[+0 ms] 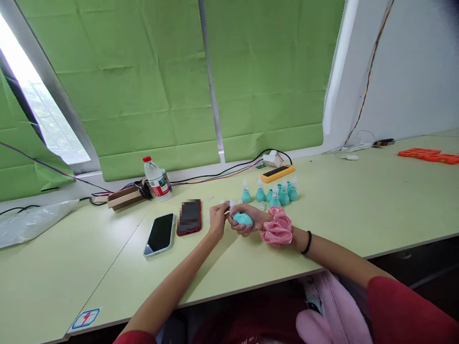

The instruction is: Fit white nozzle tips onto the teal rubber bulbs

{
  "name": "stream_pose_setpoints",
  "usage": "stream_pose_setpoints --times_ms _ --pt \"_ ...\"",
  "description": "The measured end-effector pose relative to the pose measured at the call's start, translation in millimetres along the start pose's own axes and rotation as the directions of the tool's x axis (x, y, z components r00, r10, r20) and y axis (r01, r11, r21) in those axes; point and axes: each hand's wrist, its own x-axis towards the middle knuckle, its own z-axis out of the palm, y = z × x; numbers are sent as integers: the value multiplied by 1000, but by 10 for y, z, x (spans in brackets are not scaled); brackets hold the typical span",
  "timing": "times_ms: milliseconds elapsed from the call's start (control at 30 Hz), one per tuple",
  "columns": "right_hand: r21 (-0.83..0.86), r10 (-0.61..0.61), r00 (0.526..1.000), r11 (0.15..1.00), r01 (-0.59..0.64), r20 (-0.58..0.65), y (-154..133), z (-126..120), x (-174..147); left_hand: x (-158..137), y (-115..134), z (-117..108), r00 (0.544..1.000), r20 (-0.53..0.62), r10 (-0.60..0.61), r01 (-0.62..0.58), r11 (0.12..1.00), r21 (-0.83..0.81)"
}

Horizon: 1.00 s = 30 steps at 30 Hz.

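A teal nasal aspirator bulb (pixel 243 219) lies in my right hand (pixel 256 217), whose fingers are wrapped round it. Its whitish clear tip (pixel 232 204) points up and to the left. My left hand (pixel 217 220) is closed in a pinch right beside that tip; what its fingertips grip, if anything, is too small to make out. Behind my right hand stand several similar teal bulbs (pixel 283 195), some topped with clear tips and others with bare necks. A small clear piece (pixel 262 206) lies by my right wrist.
Left of my hands lie a red-cased phone (pixel 189 218) and a light-cased phone (pixel 159 235). Farther back are a plastic bottle (pixel 157 179), a cardboard box (pixel 127 197), cables, and a yellow power strip (pixel 277 173). Orange plastic pieces (pixel 428 155) lie far right. The table's edge (pixel 247 287) runs before me.
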Motion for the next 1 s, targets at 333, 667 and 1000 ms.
stream_pose_setpoints --times_ms 333,667,1000 --pt "-246 -272 923 947 206 -274 -1 -31 -54 28 134 -104 992 43 116 -118 992 35" --pt "-197 -215 964 963 183 -157 10 -116 -76 26 229 -115 965 249 79 -74 997 -31" --pt "-985 -949 265 173 -20 -172 -50 -300 -71 195 42 -334 947 280 156 -317 327 890"
